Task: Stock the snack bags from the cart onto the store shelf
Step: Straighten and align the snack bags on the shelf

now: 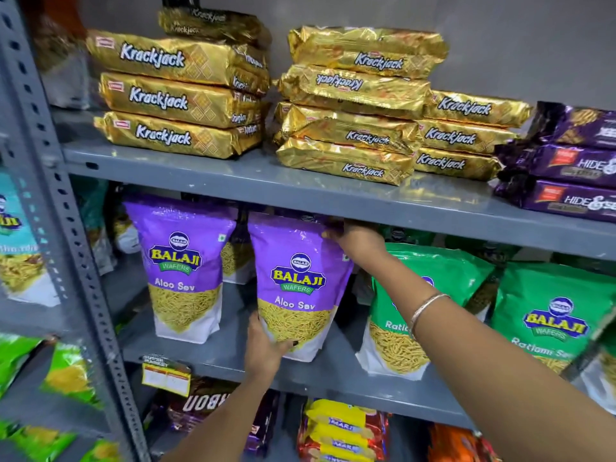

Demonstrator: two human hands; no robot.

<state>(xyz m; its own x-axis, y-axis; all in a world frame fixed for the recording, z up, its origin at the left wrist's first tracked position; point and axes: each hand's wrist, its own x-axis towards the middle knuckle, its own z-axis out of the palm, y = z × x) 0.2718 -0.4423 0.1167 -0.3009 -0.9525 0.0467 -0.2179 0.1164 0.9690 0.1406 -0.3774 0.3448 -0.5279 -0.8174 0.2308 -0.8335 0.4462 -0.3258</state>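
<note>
A purple Balaji Aloo Sev bag [296, 278] stands upright on the grey middle shelf [333, 371]. My left hand [265, 348] grips its lower left corner. My right hand [356, 240] holds its top right corner just under the upper shelf's edge. A second purple Aloo Sev bag [181, 271] stands to its left, with more bags behind it. Green Balaji Ratlami Sev bags [430, 285] stand to the right, partly hidden by my right forearm. The cart is out of view.
Gold Krackjack packs [180, 95] and purple Hide & Seek packs [573, 168] are stacked on the upper shelf [233, 175]. Biscuit packs [343, 431] lie on the shelf below. A perforated grey upright [60, 201] stands at left, with more snack bags beyond it.
</note>
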